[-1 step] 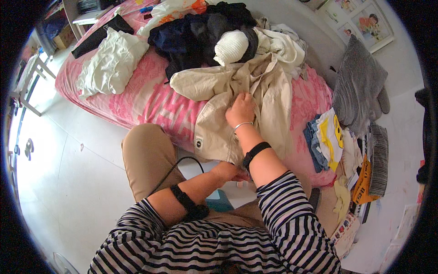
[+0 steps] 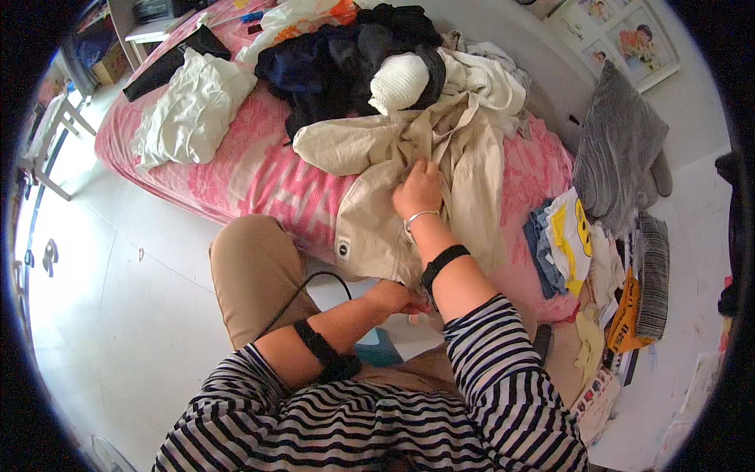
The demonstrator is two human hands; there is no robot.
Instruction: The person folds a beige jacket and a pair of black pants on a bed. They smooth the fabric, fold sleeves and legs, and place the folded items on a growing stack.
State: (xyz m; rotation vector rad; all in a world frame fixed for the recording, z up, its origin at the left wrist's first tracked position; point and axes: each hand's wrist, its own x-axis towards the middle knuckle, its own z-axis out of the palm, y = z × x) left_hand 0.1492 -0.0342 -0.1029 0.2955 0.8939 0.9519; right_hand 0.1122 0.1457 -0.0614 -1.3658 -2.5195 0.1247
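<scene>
A beige jacket [image 2: 370, 212] lies spread on the pink bedding at the bed's near edge, its hem hanging toward me. My left hand [image 2: 393, 298] is closed on the hem at the bottom, with its fingertips partly hidden. Higher up, my right hand [image 2: 418, 191] is closed with curled fingers on the jacket's front, pinching the cloth along the opening. What exactly lies between those fingers is too small to make out. A small round dark badge on a pale patch [image 2: 343, 248] shows near the jacket's lower left corner.
Dark clothes [image 2: 330, 67], a white knitted piece [image 2: 399, 81] and white garments [image 2: 193, 106] are heaped on the pink bed [image 2: 236, 185]. To the right are folded clothes with a yellow-and-white shirt [image 2: 568, 240], a grey cushion [image 2: 617, 149] and an orange bag [image 2: 627, 315].
My right hand has shifted very slightly to the right on the jacket. My left hand stays at the hem.
</scene>
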